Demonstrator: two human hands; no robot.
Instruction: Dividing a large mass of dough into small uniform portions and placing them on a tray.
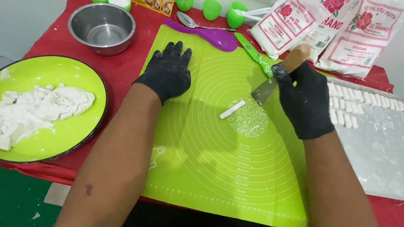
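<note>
Red table (115, 75), white wall; green mat (207, 159); right hand (307, 100) grips scraper (272, 83).

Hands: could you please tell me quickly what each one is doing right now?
Left hand: open, flat on the green mat, holding nothing.
Right hand: closed on the scraper.

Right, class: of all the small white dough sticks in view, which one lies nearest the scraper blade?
The lone dough stick on the green mat, just left of the scraper blade. All the others sit in rows on the metal tray.
</note>
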